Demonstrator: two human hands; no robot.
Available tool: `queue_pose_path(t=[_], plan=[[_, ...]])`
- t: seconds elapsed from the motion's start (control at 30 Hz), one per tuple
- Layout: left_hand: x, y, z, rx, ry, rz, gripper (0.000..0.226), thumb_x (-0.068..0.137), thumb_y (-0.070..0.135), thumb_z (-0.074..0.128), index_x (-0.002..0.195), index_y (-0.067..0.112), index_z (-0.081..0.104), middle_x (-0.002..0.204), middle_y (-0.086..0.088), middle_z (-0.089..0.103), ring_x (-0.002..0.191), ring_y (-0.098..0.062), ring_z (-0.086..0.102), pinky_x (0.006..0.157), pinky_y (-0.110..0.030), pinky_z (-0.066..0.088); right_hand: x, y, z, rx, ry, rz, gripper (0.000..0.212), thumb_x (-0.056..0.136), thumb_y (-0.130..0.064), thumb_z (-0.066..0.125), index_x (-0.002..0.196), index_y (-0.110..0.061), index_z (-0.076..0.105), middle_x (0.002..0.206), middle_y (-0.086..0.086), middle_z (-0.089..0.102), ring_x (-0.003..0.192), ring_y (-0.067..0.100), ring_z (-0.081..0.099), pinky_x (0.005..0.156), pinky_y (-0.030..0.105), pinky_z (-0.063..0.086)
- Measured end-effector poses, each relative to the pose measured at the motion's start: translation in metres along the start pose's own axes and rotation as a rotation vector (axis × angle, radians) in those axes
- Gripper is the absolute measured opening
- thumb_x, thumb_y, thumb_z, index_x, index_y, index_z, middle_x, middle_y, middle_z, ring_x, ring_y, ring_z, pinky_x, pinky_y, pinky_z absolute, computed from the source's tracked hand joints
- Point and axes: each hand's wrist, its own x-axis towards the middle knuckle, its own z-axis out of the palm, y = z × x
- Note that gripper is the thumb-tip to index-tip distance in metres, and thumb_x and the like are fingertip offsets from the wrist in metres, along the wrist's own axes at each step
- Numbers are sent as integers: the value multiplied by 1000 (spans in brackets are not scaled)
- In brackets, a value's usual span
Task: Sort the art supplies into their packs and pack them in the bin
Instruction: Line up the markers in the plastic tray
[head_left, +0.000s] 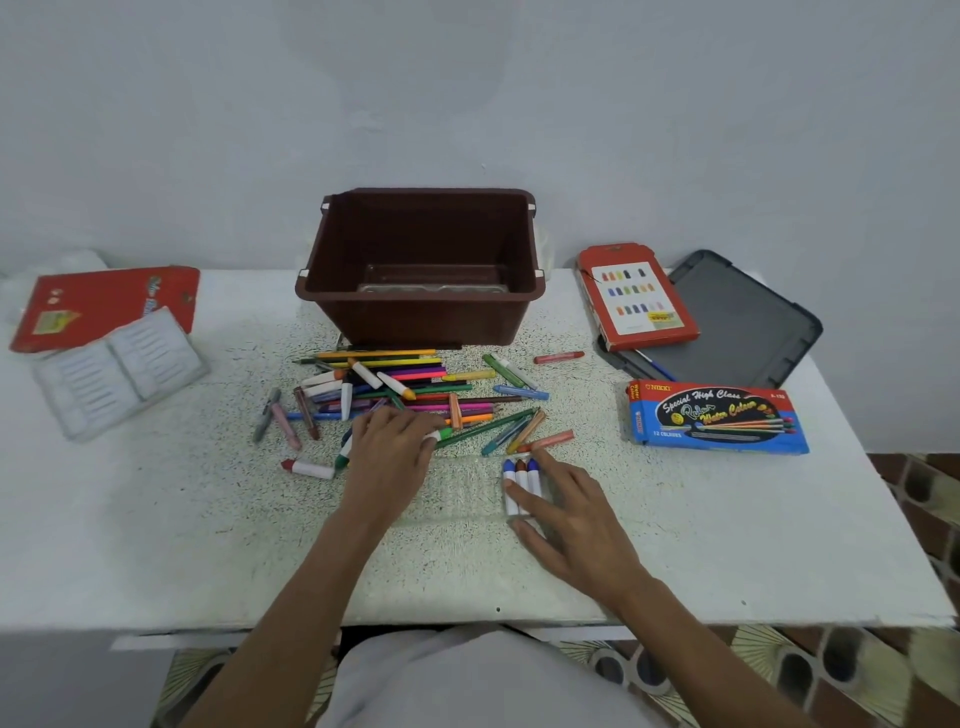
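Observation:
A heap of loose crayons, colour pencils and markers lies on the white table in front of the brown bin. My left hand rests on the heap's near edge, fingers pinching a green-tipped white crayon. My right hand lies flat with spread fingers on a clear plastic tray, touching three white crayons with blue, brown and blue tips that lie side by side in it. A blue water-colour box sits at the right.
A red crayon box leans on a grey bin lid at the back right. At the left lie a red pack and an open clear insert tray. The bin holds a clear tray at its bottom.

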Motion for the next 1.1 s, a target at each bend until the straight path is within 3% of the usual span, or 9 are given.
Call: queue_pose_path(t=[0.1, 0.2, 0.3, 0.43, 0.57, 0.7, 0.77, 0.97, 1.1], plan=[[1, 9, -10, -214, 18, -121, 26, 89, 18, 69, 114, 24, 67, 98, 7, 68, 97, -16, 58, 88, -31, 34, 0, 0, 0, 0, -2, 4, 38, 97, -44, 54, 133, -30, 59, 151, 12, 40, 122, 29, 47, 95, 41, 44], [4, 26, -27, -749, 18, -313, 31, 93, 11, 64, 121, 24, 63, 100, 10, 65, 94, -1, 61, 83, -13, 47, 0, 0, 0, 0, -6, 12, 39, 97, -45, 54, 133, -31, 59, 151, 12, 40, 122, 28, 47, 95, 40, 44], [4, 33, -35, -1062, -65, -454, 34, 95, 12, 61, 127, 25, 62, 104, 1, 67, 97, -9, 63, 84, -23, 55, 1, 0, -1, -6, -7, 13, 39, 97, -46, 54, 133, -31, 59, 150, 12, 41, 122, 27, 46, 96, 39, 42], [-1, 40, -32, -1267, -168, -578, 31, 93, 10, 62, 122, 20, 65, 108, -8, 65, 99, -19, 65, 79, -33, 58, 1, 0, 0, -11, -14, 18, 40, 97, -46, 53, 134, -32, 58, 151, 12, 40, 121, 27, 46, 96, 38, 41], [-2, 48, -28, -1216, -251, -598, 22, 88, 6, 68, 107, 18, 65, 108, -7, 65, 95, -23, 69, 71, -30, 59, 1, 0, 0, -4, -14, 21, 40, 97, -46, 54, 134, -32, 58, 151, 11, 40, 121, 27, 46, 96, 37, 40], [-4, 54, -23, -995, -356, -586, 23, 85, 20, 75, 103, 27, 63, 101, 3, 66, 88, -13, 69, 73, -32, 60, 0, 1, 1, -10, -21, 26, 41, 97, -47, 53, 135, -33, 57, 151, 11, 39, 121, 27, 45, 96, 38, 41], [-5, 58, -19, -928, -375, -565, 24, 84, 24, 76, 104, 26, 64, 97, 6, 66, 86, -10, 67, 75, -31, 60, 0, 1, 1, -15, -22, 25, 42, 97, -48, 53, 136, -34, 55, 152, 11, 39, 122, 27, 46, 95, 37, 41], [-11, 67, -12, -775, -380, -428, 29, 85, 25, 74, 113, 24, 66, 94, 11, 65, 77, 9, 61, 63, -5, 47, 0, 2, 3, -2, -19, 39, 47, 97, -51, 51, 139, -31, 51, 153, 8, 37, 124, 25, 45, 96, 38, 43], [-14, 64, -6, -558, -349, -244, 33, 89, 32, 70, 120, 24, 65, 99, 11, 64, 84, -1, 57, 74, -14, 47, -1, 3, 5, 7, -14, 38, 46, 96, -51, 53, 136, -29, 55, 153, 8, 37, 123, 26, 46, 96, 39, 43]])
